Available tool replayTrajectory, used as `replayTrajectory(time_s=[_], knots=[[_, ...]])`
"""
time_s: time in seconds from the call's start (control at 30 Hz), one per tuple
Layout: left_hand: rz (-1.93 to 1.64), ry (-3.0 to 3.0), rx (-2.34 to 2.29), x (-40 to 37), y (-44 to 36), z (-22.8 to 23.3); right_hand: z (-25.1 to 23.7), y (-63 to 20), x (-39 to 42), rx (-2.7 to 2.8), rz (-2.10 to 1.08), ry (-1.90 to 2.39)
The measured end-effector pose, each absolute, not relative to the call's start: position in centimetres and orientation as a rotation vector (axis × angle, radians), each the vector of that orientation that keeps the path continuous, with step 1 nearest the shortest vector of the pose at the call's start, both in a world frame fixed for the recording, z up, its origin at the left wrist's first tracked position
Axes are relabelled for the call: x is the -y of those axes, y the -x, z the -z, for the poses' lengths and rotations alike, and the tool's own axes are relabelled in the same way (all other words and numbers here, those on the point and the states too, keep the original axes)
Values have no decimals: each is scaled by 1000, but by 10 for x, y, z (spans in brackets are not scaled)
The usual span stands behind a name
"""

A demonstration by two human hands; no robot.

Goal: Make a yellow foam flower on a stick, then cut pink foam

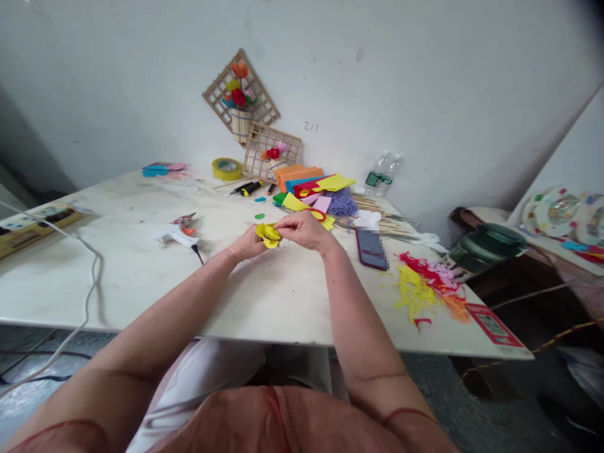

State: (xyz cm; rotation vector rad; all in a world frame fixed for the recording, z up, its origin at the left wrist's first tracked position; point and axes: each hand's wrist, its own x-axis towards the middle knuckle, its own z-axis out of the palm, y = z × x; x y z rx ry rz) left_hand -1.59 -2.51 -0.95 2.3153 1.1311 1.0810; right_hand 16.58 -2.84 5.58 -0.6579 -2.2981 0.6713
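A small yellow flower with cupped petals is held above the table between both hands. My left hand closes round its lower left side. From the right, the fingers of my right hand pinch together at the flower's edge; the fingertips are partly hidden. To the left lies a white glue gun with its dark cord. A green scrap rests just behind the hands. Red-handled scissors lie behind my right hand among coloured sheets.
Folded coloured sheets, purple strands and thin sticks lie at the back right. A phone and shredded scraps are on the right. Yellow tape stands near two flower-decorated lattices. A power strip is on the left.
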Motion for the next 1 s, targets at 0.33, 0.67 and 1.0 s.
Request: replayTrajectory(time_s=[0.33, 0.67, 1.0], knots=[[-1045, -2461, -1653, 14, 14, 19, -57, -169, 27, 2269, -728, 726], [-1051, -2734, -1709, 27, 12, 10, -62, -172, 28, 2307, -642, 629], [-955, -2673, -1871, 31, 3, 7, -66, -171, 33, 2286, -716, 757]])
